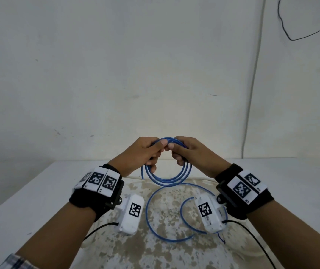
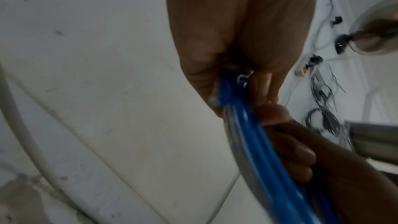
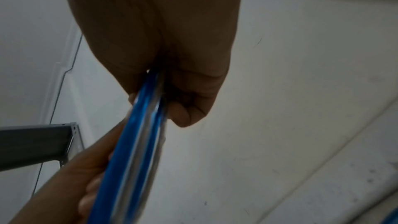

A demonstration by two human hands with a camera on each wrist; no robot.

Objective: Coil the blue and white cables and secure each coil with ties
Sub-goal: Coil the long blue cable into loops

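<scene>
A blue cable (image 1: 167, 179) is wound into several loops held upright above the table. My left hand (image 1: 145, 152) grips the top left of the coil, fingers curled round the strands (image 2: 241, 125). My right hand (image 1: 186, 152) grips the top right of the same coil (image 3: 137, 134), thumbs almost touching. The loose rest of the blue cable (image 1: 151, 216) trails in wide curves on the table below the wrists, one short end hanging at the coil's left. No white cable or tie shows in any view.
The table (image 1: 39, 200) is white with a worn, mottled patch in the middle. A pale wall stands close behind. A thin black wire (image 1: 283, 22) hangs on the wall at upper right. Black cords (image 1: 256, 237) run from the wrist cameras.
</scene>
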